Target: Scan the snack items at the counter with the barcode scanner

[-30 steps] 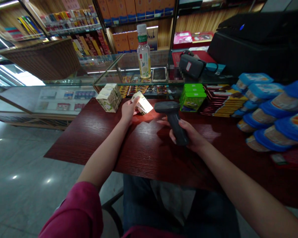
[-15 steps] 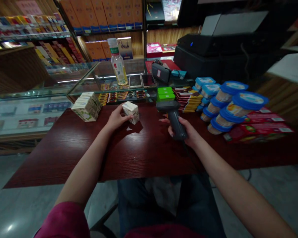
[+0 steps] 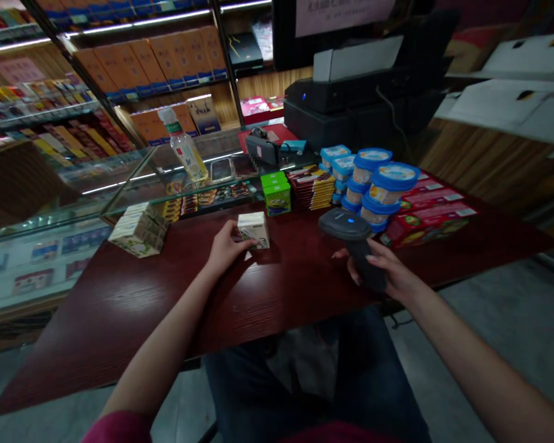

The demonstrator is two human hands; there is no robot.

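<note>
My left hand [image 3: 228, 248] is closed on a small white carton [image 3: 255, 230], thumb across its near face, low over the dark red wooden counter [image 3: 166, 301]. To the right, my right hand [image 3: 390, 271] grips the handle of a black barcode scanner [image 3: 357, 243]. A blue light glows on top of the scanner's head, which points left. At the counter's left lies a block of similar pale cartons with green print [image 3: 140, 231]. Behind the white carton stand bright green boxes [image 3: 276, 192].
Right of the green boxes are stacked red-and-yellow packets [image 3: 310, 186], blue-lidded tubs [image 3: 381, 187] and red boxes [image 3: 431, 215]. On the glass case behind stand a drink bottle [image 3: 188, 154] and a phone [image 3: 222, 169]. A black printer-like machine [image 3: 346, 111] sits at the back.
My view has swung to the right. The white carton has turned, showing a broader face toward me. The scanner has moved right and tipped, away from the carton, its blue light now lit.
</note>
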